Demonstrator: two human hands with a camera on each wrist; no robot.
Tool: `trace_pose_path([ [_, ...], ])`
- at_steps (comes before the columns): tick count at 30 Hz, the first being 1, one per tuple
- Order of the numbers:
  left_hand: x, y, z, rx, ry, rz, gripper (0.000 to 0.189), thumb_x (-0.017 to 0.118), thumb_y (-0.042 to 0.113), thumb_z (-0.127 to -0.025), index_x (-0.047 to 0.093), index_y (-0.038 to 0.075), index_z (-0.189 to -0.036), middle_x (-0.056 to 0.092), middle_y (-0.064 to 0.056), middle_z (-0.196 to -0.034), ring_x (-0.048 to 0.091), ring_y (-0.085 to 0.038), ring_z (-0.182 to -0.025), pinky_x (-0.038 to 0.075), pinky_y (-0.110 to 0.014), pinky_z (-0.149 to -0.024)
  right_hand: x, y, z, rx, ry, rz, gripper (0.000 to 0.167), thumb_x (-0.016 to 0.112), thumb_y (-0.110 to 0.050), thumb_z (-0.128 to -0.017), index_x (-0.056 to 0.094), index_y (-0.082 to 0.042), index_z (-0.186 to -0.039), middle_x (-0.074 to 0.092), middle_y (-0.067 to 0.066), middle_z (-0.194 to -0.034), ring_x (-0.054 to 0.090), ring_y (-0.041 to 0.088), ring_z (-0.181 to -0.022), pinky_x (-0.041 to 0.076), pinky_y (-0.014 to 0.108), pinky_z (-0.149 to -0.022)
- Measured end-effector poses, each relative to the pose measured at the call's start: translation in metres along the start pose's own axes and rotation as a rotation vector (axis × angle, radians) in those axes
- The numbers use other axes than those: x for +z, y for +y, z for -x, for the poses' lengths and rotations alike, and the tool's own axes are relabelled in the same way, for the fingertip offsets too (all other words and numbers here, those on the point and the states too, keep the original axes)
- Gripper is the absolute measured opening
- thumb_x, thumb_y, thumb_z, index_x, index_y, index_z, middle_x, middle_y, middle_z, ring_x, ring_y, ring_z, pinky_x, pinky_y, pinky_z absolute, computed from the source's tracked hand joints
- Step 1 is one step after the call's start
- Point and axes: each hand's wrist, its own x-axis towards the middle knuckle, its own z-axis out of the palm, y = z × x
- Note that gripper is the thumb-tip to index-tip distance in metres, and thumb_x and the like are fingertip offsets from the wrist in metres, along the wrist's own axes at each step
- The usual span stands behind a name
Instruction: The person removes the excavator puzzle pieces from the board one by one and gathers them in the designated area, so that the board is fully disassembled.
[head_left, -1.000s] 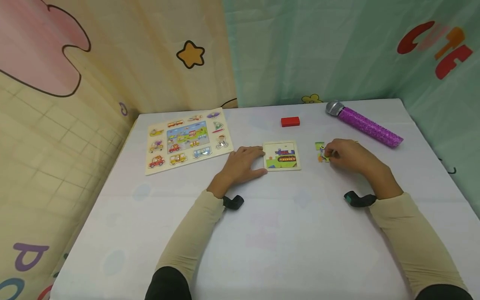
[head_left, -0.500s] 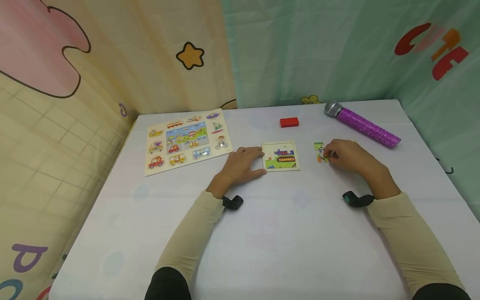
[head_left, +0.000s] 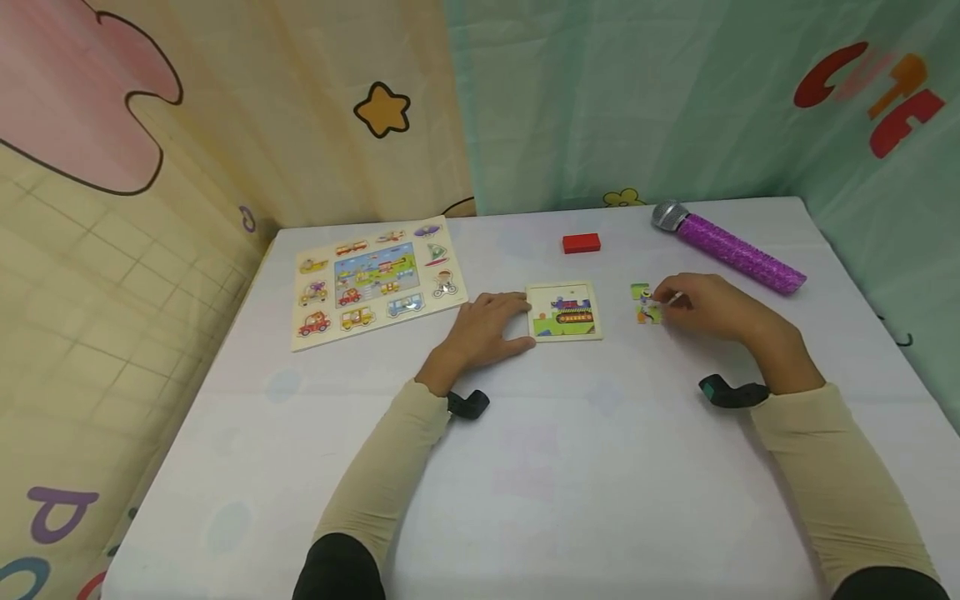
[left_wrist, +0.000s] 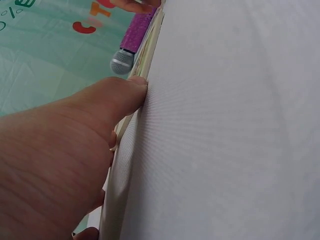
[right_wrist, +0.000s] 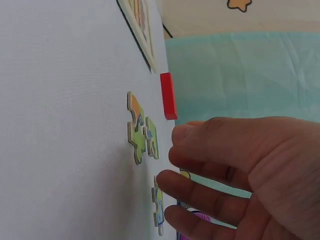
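Observation:
My left hand (head_left: 486,327) rests beside a small framed jigsaw puzzle (head_left: 564,332), thumb and fingertips at its left edge. The frame shows a vehicle picture with a pale area along its top. My right hand (head_left: 705,308) is just right of two jigsaw pieces (head_left: 647,313) on the table, thumb and fingers bent together. A third jigsaw piece (right_wrist: 158,212) appears beside the middle and ring fingertips in the right wrist view. A pale sliver (head_left: 677,297) shows between the right fingers; whether that hand holds a piece is unclear.
A large vehicle picture board (head_left: 378,279) lies at the left. A red block (head_left: 581,243) is behind the small puzzle. Behind my right hand lies a microphone (head_left: 731,246) with a glittery purple handle. Printed curtains (head_left: 637,100) hang along the white table's back.
My right hand has shifted slightly right, its fingertips drawing back from the two jigsaw pieces, and a pale sliver now shows between them. My left hand stays at the puzzle frame.

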Motion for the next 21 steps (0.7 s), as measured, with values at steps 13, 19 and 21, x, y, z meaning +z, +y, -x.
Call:
trace_pose_path([
  [13, 0.001, -0.003, 0.0, -0.008, 0.0, 0.001, 0.065, 0.063, 0.056, -0.095, 0.049, 0.024, -0.149, 0.037, 0.005, -0.16, 0.035, -0.024, -0.141, 0.033, -0.046, -0.106, 0.011, -0.043, -0.048, -0.046, -0.099, -0.094, 0.027, 0.066, -0.011, -0.099, 0.065, -0.002, -0.124, 0.066, 0.013, -0.117, 0.062, 0.029, -0.099, 0.055, 0.045, -0.079],
  [19, 0.003, -0.003, -0.002, -0.007, -0.005, 0.004, 0.064, 0.063, 0.057, -0.095, 0.049, 0.025, -0.149, 0.037, 0.005, -0.16, 0.034, -0.023, -0.141, 0.033, -0.046, -0.105, 0.03, -0.065, -0.085, -0.064, -0.177, -0.038, 0.031, 0.068, -0.013, -0.098, 0.066, -0.004, -0.128, 0.065, 0.011, -0.121, 0.059, 0.029, -0.106, 0.05, 0.046, -0.094],
  [21, 0.003, -0.002, -0.003, -0.005, -0.002, -0.006, 0.064, 0.062, 0.058, -0.095, 0.049, 0.026, -0.149, 0.037, 0.006, -0.16, 0.034, -0.022, -0.141, 0.033, -0.046, -0.105, 0.035, -0.072, -0.092, -0.069, -0.209, -0.023, 0.035, 0.07, -0.012, -0.097, 0.065, -0.004, -0.13, 0.064, 0.012, -0.121, 0.06, 0.028, -0.102, 0.051, 0.044, -0.092],
])
